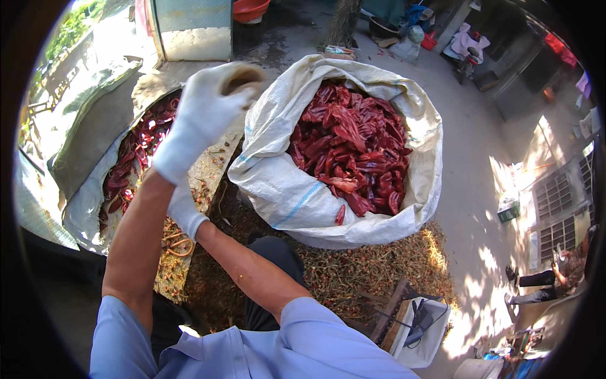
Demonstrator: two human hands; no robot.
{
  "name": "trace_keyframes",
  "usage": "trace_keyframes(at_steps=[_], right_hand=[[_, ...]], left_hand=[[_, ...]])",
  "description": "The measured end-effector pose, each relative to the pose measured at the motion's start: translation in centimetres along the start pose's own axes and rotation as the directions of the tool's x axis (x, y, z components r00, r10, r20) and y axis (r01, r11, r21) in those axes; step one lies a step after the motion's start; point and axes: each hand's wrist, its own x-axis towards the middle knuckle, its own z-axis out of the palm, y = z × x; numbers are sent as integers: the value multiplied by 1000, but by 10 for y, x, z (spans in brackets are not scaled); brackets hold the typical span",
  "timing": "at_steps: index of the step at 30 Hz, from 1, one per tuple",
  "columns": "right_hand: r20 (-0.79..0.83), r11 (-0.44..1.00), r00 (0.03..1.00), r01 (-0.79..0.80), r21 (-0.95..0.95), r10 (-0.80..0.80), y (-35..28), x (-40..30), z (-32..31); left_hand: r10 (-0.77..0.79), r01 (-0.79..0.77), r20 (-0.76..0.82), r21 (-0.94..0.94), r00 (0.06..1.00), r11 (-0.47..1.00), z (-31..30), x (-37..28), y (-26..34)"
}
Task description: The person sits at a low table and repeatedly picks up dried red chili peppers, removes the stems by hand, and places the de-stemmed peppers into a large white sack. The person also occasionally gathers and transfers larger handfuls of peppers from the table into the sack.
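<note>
My left hand (208, 106), in a white glove, is raised beside the left rim of a big white woven sack (284, 189). Its fingers curl and are blurred, so whether anything is in them is unclear. Dried red chili peppers (352, 147) fill the sack's folded-down mouth. My right hand (185, 203), also gloved, is lower, over a board (208, 166) strewn with seeds and stems. The left forearm hides its fingers. More red chilies (142, 151) lie left of my arms on a cloth-edged surface.
Dry stems and debris (369, 270) cover the ground below the sack. At lower right stands a white bin (426, 341) with a black adapter and cord. A seated person (558, 279) is at far right. A tree trunk (344, 23) rises behind the sack.
</note>
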Motion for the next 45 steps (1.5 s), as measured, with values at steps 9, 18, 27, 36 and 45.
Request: trace_keyframes(at_steps=[9, 18, 27, 36, 45], right_hand=[[226, 226, 948, 276, -934, -224, -39, -5, 26], [149, 124, 988, 142, -982, 44, -47, -6, 45], [201, 114, 972, 187, -976, 119, -21, 3, 52], [188, 94, 964, 173, -981, 188, -7, 5, 65], [148, 524, 923, -66, -849, 356, 17, 4, 73]], left_hand=[[-458, 503, -251, 160, 853, 849, -166, -185, -160], [-699, 654, -206, 596, 685, 465, -197, -322, -226], [-542, 307, 10, 815, 841, 492, -179, -337, -233], [-580, 660, -388, 108, 716, 743, -208, -334, -237], [-670, 105, -295, -866, 681, 488, -206, -298, -182]])
